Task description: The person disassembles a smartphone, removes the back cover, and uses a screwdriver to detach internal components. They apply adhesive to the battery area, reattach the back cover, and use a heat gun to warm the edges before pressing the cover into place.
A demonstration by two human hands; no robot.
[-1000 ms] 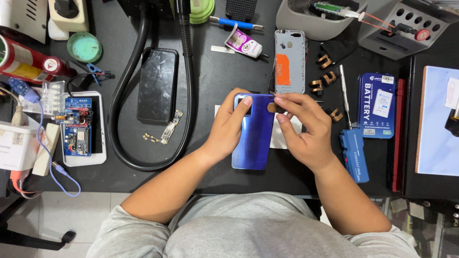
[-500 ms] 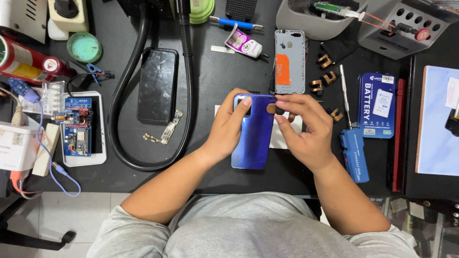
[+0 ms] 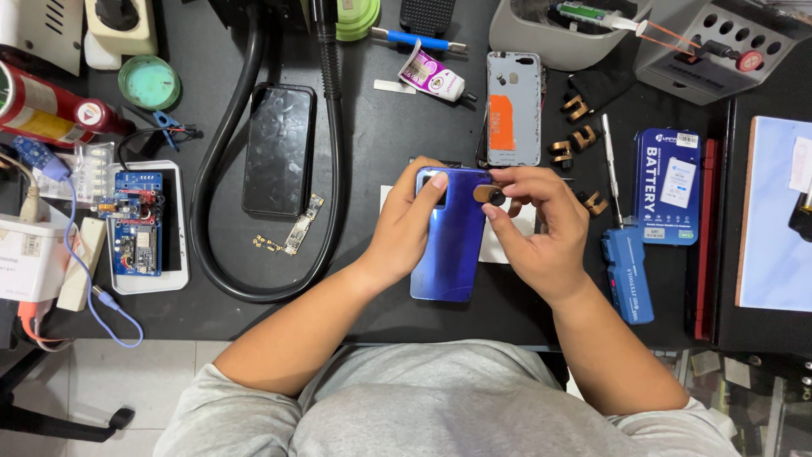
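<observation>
A shiny blue phone (image 3: 452,250) lies back-up on the black bench in the middle of the head view. My left hand (image 3: 408,227) grips its left edge, with a finger resting on the top corner. My right hand (image 3: 541,233) sits at the phone's upper right and pinches a small brown clip (image 3: 487,194) against that edge. White paper lies under the phone, mostly hidden by my right hand.
A black phone (image 3: 279,150) lies inside a loop of black hose (image 3: 331,169). A grey back cover (image 3: 513,108) and brown clips (image 3: 575,127) sit behind the blue phone. A blue tool (image 3: 628,272), battery pack (image 3: 667,186) and circuit board (image 3: 135,224) flank it.
My right hand has shifted slightly at the phone's top right corner, fingers now closed tighter round the brown clip. The blue phone and my left hand stay put.
</observation>
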